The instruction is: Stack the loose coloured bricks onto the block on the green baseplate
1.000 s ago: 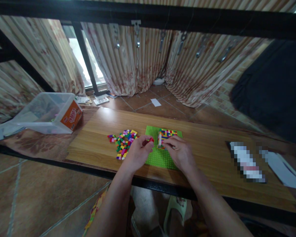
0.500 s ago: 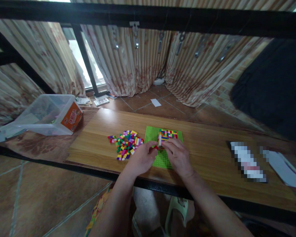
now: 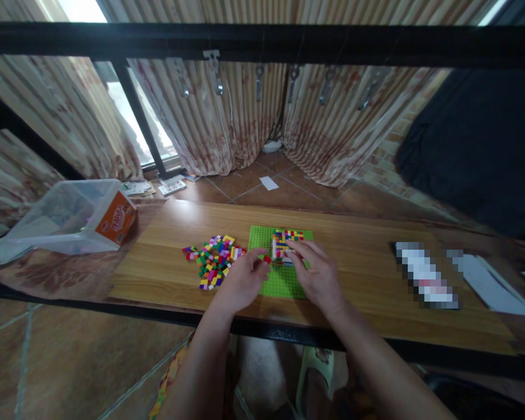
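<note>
A green baseplate [image 3: 284, 287] lies on the wooden tabletop and carries a low block of multicoloured toy bricks [image 3: 284, 242] with a white part along its left side. My left hand [image 3: 246, 279] is closed in a pinch on a small red brick [image 3: 267, 259], just left of the block. Over the block's right front is my right hand [image 3: 319, 274]. Its thumb and forefinger are apart, with the fingertips at or on the bricks, and I make out nothing held in them. Left of the plate lies a loose pile of bricks [image 3: 214, 259] in many colours, partly behind my left hand.
A clear plastic bin [image 3: 70, 233] with an orange label stands at the left. On the right of the table [image 3: 359, 291] lie a blurred-out flat object [image 3: 426, 277] and white paper [image 3: 494, 283]. A dark rail [image 3: 262, 44] crosses in front of the curtains.
The view has shifted slightly. My right hand's fingers have spread and drawn back from the block's left edge, uncovering more bricks. My left hand still pinches the red brick, a little farther from the block.
</note>
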`<act>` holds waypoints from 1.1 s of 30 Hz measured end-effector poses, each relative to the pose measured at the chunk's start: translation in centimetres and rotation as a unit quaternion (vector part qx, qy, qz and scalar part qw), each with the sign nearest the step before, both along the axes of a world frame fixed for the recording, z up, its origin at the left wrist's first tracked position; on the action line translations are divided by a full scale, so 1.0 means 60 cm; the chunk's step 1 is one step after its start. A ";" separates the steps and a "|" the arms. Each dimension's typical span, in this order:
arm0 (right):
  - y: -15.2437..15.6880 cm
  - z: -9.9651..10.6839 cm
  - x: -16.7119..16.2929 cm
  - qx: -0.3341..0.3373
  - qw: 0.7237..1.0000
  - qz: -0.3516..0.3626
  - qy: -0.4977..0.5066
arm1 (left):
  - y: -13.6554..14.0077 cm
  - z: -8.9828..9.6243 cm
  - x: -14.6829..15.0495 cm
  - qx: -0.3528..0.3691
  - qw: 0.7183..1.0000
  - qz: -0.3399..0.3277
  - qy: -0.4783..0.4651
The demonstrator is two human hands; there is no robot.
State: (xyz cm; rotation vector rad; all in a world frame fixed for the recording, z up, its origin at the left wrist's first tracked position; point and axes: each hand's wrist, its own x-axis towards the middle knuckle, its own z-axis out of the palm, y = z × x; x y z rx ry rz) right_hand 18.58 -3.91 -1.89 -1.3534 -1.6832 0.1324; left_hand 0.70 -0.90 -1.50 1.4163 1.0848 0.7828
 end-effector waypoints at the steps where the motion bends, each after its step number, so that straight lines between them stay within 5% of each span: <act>1: -0.004 0.007 0.002 -0.005 1.000 -0.003 0.014 | 0.000 0.003 0.001 -0.012 1.000 0.005 -0.005; 9: -0.039 0.032 -0.002 -0.116 0.985 0.123 0.044 | -0.008 0.037 0.004 -0.098 0.989 -0.035 -0.109; 17: -0.041 0.038 0.001 -0.156 0.971 0.181 0.030 | -0.017 0.037 0.002 -0.119 0.977 -0.132 -0.121; 27: -0.049 0.043 0.018 -0.208 0.964 0.168 -0.015 | -0.026 0.037 0.018 -0.136 0.980 -0.116 -0.086; 33: -0.038 0.018 0.042 -0.170 0.983 0.061 -0.035 | -0.014 0.041 0.004 -0.123 0.989 -0.071 -0.047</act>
